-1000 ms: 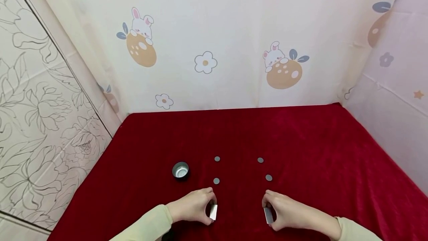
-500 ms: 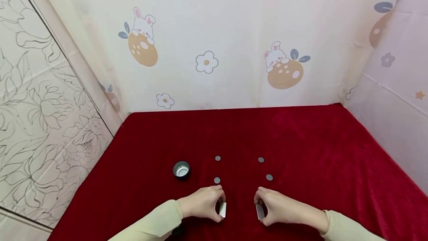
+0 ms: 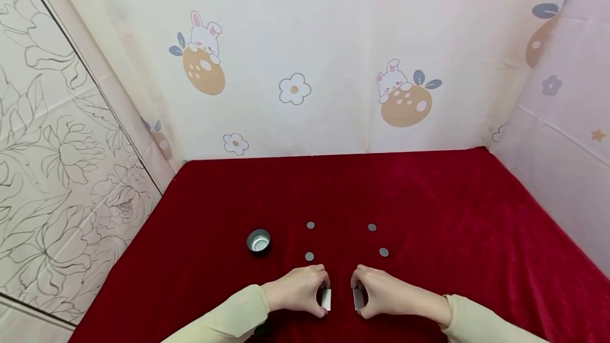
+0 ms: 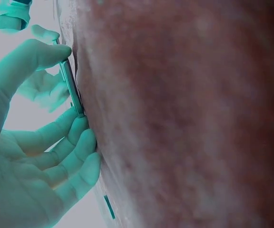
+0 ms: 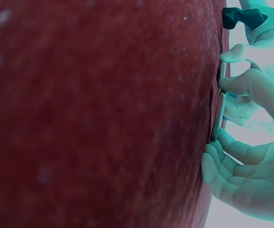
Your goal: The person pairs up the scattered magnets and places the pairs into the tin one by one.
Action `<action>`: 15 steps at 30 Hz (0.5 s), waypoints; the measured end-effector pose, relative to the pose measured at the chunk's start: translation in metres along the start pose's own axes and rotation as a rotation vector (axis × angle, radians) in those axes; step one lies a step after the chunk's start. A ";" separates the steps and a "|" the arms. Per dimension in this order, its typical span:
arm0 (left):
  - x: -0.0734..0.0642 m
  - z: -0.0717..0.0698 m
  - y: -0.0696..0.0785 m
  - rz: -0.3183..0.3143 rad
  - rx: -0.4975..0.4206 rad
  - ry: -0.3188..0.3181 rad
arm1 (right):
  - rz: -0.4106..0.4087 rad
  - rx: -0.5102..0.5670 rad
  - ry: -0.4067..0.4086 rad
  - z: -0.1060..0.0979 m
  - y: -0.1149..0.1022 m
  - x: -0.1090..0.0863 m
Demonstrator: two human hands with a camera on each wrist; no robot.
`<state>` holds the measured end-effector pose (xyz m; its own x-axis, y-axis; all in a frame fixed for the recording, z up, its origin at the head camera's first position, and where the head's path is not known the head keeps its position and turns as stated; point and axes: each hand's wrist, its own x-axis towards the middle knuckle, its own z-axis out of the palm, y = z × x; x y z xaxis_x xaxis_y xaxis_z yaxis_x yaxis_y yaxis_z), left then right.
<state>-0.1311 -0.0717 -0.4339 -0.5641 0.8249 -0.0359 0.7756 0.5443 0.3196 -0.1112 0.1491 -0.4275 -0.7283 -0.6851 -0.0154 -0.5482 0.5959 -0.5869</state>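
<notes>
My left hand [image 3: 301, 289] pinches a small flat silvery metal plate [image 3: 326, 299] between thumb and fingers. Mirroring it, my right hand [image 3: 381, 292] pinches a similar silvery plate [image 3: 358, 299]. The two plates face each other across a narrow gap, low over the red cloth. In the left wrist view the left plate [image 4: 72, 88] appears edge-on, its ends at the thumb and fingertips. The right wrist view shows the other plate [image 5: 218, 116] edge-on, held the same way. Beyond the hands lie grey discs, two on the left [image 3: 309, 256] and two on the right [image 3: 383, 252].
A small round metal tin [image 3: 258, 241] stands open-topped left of the discs. A dark object [image 3: 262, 329] is partly hidden under the left sleeve. Red velvet cloth [image 3: 429, 195] covers the table, and a printed curtain [image 3: 333, 120] hangs along its back edge.
Both hands have moved inward with their plates, narrowing the gap between them. The discs and the tin have stayed where they were.
</notes>
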 end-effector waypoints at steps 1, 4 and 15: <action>0.001 0.000 0.000 -0.002 -0.003 -0.003 | 0.003 -0.003 -0.002 0.000 -0.001 0.001; 0.002 0.001 0.002 -0.006 -0.006 -0.006 | 0.002 -0.009 -0.004 0.001 -0.001 0.002; 0.006 0.004 0.007 -0.031 0.007 0.021 | 0.004 -0.031 0.022 0.007 -0.003 0.007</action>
<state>-0.1280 -0.0625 -0.4353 -0.5941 0.8040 -0.0256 0.7594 0.5711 0.3119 -0.1118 0.1394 -0.4309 -0.7394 -0.6733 0.0003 -0.5573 0.6118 -0.5614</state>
